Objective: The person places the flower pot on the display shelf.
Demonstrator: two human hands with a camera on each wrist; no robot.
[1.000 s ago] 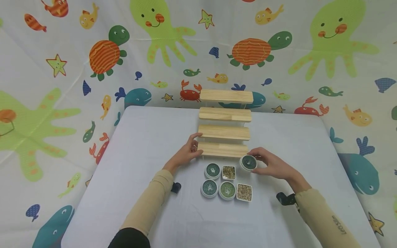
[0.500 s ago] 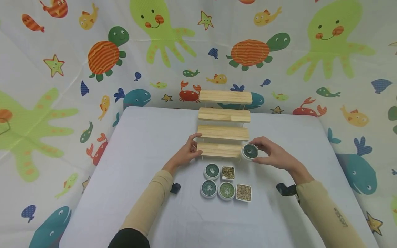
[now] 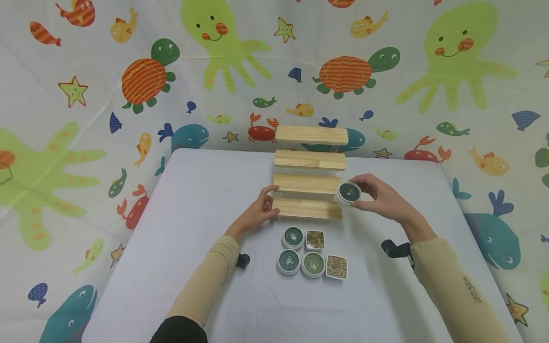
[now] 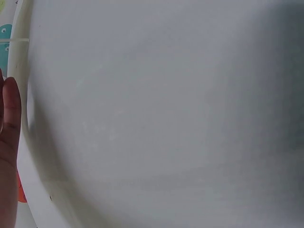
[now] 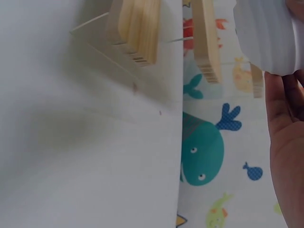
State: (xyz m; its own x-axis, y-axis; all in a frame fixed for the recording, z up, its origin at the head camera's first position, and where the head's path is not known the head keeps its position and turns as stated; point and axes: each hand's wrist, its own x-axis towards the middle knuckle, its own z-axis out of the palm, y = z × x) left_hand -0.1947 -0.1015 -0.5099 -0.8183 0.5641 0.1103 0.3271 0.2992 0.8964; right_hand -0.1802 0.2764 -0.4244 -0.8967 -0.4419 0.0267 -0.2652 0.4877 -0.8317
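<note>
A stepped wooden display rack [image 3: 310, 159] with several pale plank tiers stands at the back middle of the table. My left hand [image 3: 256, 212] holds its left end, forefinger on the second tier from the bottom and thumb on the lowest. Only part of that hand [image 4: 10, 123] shows in the left wrist view. My right hand [image 3: 381, 197] pinches a small round white pot [image 3: 349, 192] with a dark green top, raised beside the right end of the lower tiers. Its ribbed white side [image 5: 268, 38] appears in the right wrist view, above the fingers.
In front of the rack stand more small white pots: two round dark green ones [image 3: 293, 236] at left, a round lighter green one [image 3: 313, 264], and two square ones [image 3: 336, 267] with speckled, grainy tops. A cloth printed with sea animals [image 3: 240, 62] hangs behind the white table [image 3: 206, 190].
My right hand has lifted the round pot up and slightly right, from before the lowest tier to beside the second tier. My left hand stays on the rack.
</note>
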